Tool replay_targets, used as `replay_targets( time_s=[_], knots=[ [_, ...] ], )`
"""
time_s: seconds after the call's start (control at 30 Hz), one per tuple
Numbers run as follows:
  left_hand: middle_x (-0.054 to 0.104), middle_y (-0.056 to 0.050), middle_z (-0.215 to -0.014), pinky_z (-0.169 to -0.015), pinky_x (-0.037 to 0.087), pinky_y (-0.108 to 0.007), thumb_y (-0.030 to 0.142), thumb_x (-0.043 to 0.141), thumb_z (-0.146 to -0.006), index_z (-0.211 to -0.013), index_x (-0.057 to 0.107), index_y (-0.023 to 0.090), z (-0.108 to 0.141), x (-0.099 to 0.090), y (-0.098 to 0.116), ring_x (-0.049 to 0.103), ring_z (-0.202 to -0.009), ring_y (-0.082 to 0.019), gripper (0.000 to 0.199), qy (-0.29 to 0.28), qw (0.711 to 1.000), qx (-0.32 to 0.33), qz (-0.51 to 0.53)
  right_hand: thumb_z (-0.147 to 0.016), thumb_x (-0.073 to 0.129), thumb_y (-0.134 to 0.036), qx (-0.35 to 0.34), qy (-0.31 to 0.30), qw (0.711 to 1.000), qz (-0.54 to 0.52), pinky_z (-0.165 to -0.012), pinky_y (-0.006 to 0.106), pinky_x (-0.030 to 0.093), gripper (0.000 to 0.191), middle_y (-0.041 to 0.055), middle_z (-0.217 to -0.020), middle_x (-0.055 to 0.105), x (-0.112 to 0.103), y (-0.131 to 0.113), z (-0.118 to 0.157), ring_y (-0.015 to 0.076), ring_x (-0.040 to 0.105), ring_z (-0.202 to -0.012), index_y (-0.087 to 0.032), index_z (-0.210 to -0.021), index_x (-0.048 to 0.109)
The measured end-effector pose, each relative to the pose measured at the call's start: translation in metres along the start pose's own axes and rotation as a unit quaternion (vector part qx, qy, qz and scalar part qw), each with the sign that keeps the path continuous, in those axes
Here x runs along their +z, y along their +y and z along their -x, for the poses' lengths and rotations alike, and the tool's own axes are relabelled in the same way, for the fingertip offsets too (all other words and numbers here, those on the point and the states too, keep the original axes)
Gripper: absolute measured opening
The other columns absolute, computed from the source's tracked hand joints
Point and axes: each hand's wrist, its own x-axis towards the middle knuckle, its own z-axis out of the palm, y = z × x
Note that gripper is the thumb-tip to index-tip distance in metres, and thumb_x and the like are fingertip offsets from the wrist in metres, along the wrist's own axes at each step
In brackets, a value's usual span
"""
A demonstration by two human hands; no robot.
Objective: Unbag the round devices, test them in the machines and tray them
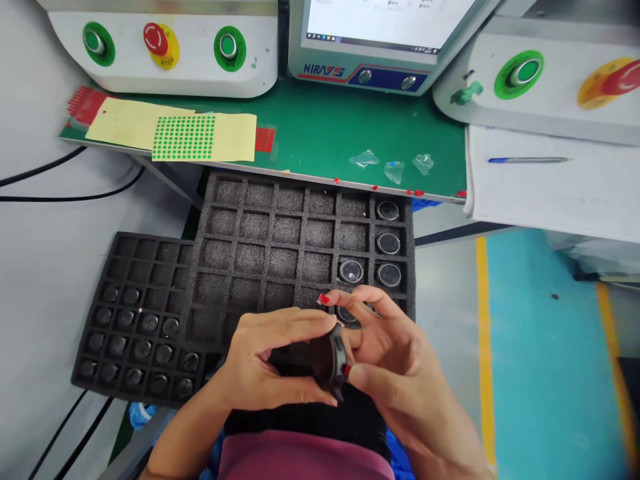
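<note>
In front of my lap a dark round watch [335,360] without a strap is held tilted on its edge. My left hand [270,357] grips it, with the thumb below and the fingers above. My right hand [390,353] is on the other side, its thumb pressed to the rim and a finger behind the case. The index finger of that hand points away from the watch and carries a small red sticker [324,299] at its tip. Another red spot shows at the right thumb tip. The watch's face is mostly hidden.
Beyond my hands lies a black foam tray [285,257] with several round watch parts [389,243] at its right. A smaller tray [145,267] holds more at left. Green dot stickers [183,138], plastic scraps [394,172], a pen [530,160] and a monitor [370,40] are on the green bench.
</note>
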Motion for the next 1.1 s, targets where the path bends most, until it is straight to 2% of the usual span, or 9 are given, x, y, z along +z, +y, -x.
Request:
replay_targets(
  time_s=[0.23,0.53,0.63,0.7,0.77,0.83,0.93,1.0,1.1],
  knots=[
    [0.076,-0.008,-0.112,-0.087,0.061,-0.034,0.029,0.087,-0.067,-0.131,0.062,0.034,0.001,-0.003,0.0,0.074,-0.098,-0.025,0.069,-0.019,1.0,-0.007,-0.013,-0.072,0.084,-0.022,0.011,-0.01,1.0,0.0,-0.054,0.022,0.056,0.045,0.0025,-0.121,0.06,-0.002,0.0,0.001,0.007,0.06,-0.062,-0.031,-0.107,0.056],
    [0.076,-0.01,-0.111,-0.086,0.061,-0.04,0.03,0.088,-0.066,-0.131,0.062,0.034,0.002,-0.007,-0.005,0.074,-0.098,-0.028,0.07,-0.033,0.999,-0.01,0.0,-0.065,0.088,-0.021,0.019,0.036,0.999,-0.036,-0.058,0.023,0.056,0.051,0.0003,-0.109,0.063,0.004,0.004,-0.002,0.0066,0.057,-0.061,-0.03,-0.104,0.057],
    [0.076,-0.008,-0.111,-0.086,0.061,-0.039,0.028,0.087,-0.067,-0.128,0.064,0.035,0.002,-0.002,-0.006,0.074,-0.095,-0.026,0.065,-0.04,0.993,-0.069,0.089,-0.057,0.093,-0.029,-0.013,0.07,0.997,-0.021,-0.058,0.023,0.055,0.056,0.0012,-0.104,0.063,0.008,0.008,-0.006,0.0098,0.058,-0.066,-0.029,-0.101,0.059],
    [0.075,-0.008,-0.114,-0.083,0.061,-0.036,0.03,0.083,-0.073,-0.129,0.064,0.035,0.001,0.002,-0.004,0.074,-0.092,-0.024,0.059,-0.037,0.973,-0.135,0.183,-0.06,0.09,-0.038,-0.046,0.073,0.996,-0.022,-0.058,0.025,0.055,0.054,0.0041,-0.105,0.063,0.009,0.009,-0.006,0.0132,0.059,-0.072,-0.028,-0.104,0.062],
    [0.074,-0.01,-0.116,-0.081,0.061,-0.035,0.034,0.076,-0.081,-0.13,0.063,0.032,0.0,0.007,-0.002,0.074,-0.092,-0.023,0.051,-0.023,0.945,-0.195,0.262,-0.067,0.085,-0.043,-0.086,0.091,0.992,-0.024,-0.059,0.025,0.056,0.046,0.006,-0.109,0.064,0.009,0.009,-0.006,0.0157,0.061,-0.08,-0.027,-0.106,0.064],
    [0.073,-0.013,-0.115,-0.081,0.061,-0.035,0.037,0.064,-0.09,-0.129,0.065,0.025,0.0,0.012,0.0,0.073,-0.092,-0.023,0.04,-0.011,0.92,-0.235,0.314,-0.074,0.08,-0.038,-0.121,0.127,0.984,-0.018,-0.062,0.023,0.056,0.035,0.0052,-0.109,0.065,0.007,0.01,-0.006,0.0163,0.062,-0.087,-0.027,-0.104,0.067],
    [0.073,-0.014,-0.103,-0.074,0.059,-0.029,0.034,0.05,-0.098,-0.117,0.07,0.015,0.002,0.021,0.001,0.071,-0.084,-0.02,0.033,0.021,0.899,-0.253,0.357,-0.08,0.076,-0.027,-0.145,0.143,0.979,-0.005,-0.078,0.024,0.057,0.024,0.0021,-0.107,0.069,0.004,0.014,-0.006,0.015,0.066,-0.097,-0.029,-0.102,0.067],
    [0.072,-0.01,-0.093,-0.064,0.057,-0.023,0.035,0.052,-0.098,-0.111,0.068,0.015,0.003,0.027,0.001,0.068,-0.075,-0.015,0.029,0.057,0.902,-0.239,0.355,-0.083,0.072,-0.023,-0.15,0.128,0.98,-0.002,-0.089,0.027,0.056,0.023,0.0006,-0.109,0.07,0.006,0.02,-0.006,0.0153,0.067,-0.104,-0.03,-0.104,0.066],
    [0.066,-0.002,-0.079,-0.05,0.05,-0.017,0.038,0.058,-0.094,-0.095,0.062,0.017,0.004,0.037,0.003,0.061,-0.059,-0.01,0.022,0.104,0.925,-0.222,0.289,-0.088,0.067,-0.021,-0.161,0.115,0.98,-0.013,-0.096,0.033,0.055,0.024,-0.0008,-0.112,0.07,0.013,0.028,-0.005,0.0173,0.067,-0.11,-0.032,-0.108,0.063]
  ],
)
